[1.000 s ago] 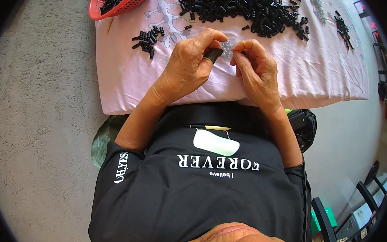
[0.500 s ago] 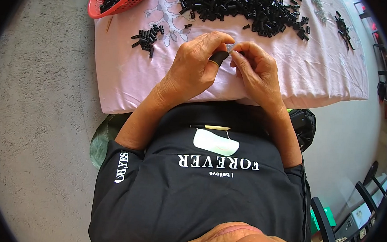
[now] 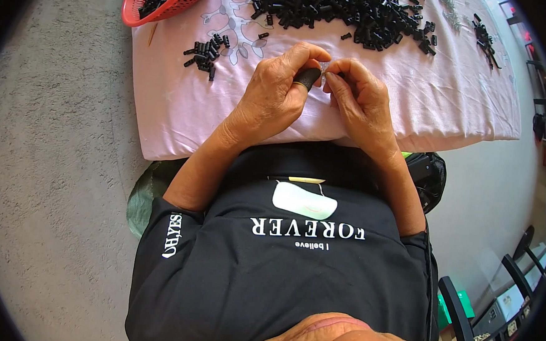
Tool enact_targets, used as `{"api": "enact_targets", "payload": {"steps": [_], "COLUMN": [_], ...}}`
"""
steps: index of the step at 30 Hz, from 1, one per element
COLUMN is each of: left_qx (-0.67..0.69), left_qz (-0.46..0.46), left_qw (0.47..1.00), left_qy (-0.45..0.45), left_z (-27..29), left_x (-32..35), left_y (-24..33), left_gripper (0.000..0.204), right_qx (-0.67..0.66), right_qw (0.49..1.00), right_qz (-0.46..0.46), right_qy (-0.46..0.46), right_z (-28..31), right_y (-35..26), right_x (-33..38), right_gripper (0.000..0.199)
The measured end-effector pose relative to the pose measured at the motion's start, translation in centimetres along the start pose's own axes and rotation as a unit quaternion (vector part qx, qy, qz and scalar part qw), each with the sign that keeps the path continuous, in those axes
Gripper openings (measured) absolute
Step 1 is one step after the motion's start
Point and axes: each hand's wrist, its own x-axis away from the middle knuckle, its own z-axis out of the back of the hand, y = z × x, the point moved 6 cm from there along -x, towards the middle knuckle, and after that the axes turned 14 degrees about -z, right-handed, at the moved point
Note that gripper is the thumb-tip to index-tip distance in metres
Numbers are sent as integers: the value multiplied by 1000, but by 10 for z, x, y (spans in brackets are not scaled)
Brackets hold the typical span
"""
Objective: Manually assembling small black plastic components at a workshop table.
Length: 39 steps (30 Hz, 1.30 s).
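Observation:
My left hand point(image 3: 272, 86) and my right hand point(image 3: 363, 104) meet fingertip to fingertip over the near part of the cloth-covered table. A black sleeve point(image 3: 307, 77) with a pale rim covers the left thumb. Both hands are closed in a pinch, the right one with its fingers curled in. Whatever sits between the fingertips is tiny and mostly hidden, so its kind does not show. Beyond the hands lies a large heap of short black tubular plastic pieces point(image 3: 351, 16). A smaller cluster of similar black pieces point(image 3: 204, 55) lies to the left of my left hand.
A red perforated basket point(image 3: 170, 8) holding more black pieces stands at the far left corner. Pink patterned cloth point(image 3: 182, 115) covers the table. Thin black pieces point(image 3: 486, 43) lie at the far right. A black chair frame point(image 3: 457, 319) stands at lower right on the grey floor.
My left thumb has turned and drawn slightly down and left at the fingertips. The right hand has shifted a little left. Both hands stay pinched together; the heaps look the same.

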Motion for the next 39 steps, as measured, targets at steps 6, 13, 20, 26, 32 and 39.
{"api": "enact_targets", "payload": {"steps": [6, 13, 20, 26, 32, 39], "left_qx": [20, 24, -10, -30, -51, -4], "left_qz": [8, 26, 19, 24, -4, -57], "left_qw": [1000, 999, 998, 998, 997, 997], "left_qy": [-7, 11, 62, 56, 50, 60], "left_z": [-2, 3, 19, 25, 25, 17], "left_x": [1, 1, 3, 8, 10, 7], "left_y": [-3, -8, -23, -24, -15, -1], "left_gripper": [30, 33, 25, 23, 21, 26], "right_qx": [27, 40, 149, 237, -16, 54], "right_qw": [999, 999, 985, 959, 998, 996], "right_qz": [7, 17, 57, 130, -30, 31], "right_qy": [16, 27, 71, 86, 45, 63], "right_z": [0, 0, 0, -5, 7, 8], "right_y": [-1, 0, -8, -13, 9, 2], "right_x": [0, 0, 1, 0, -5, 2], "right_gripper": [7, 5, 8, 13, 18, 16]}}
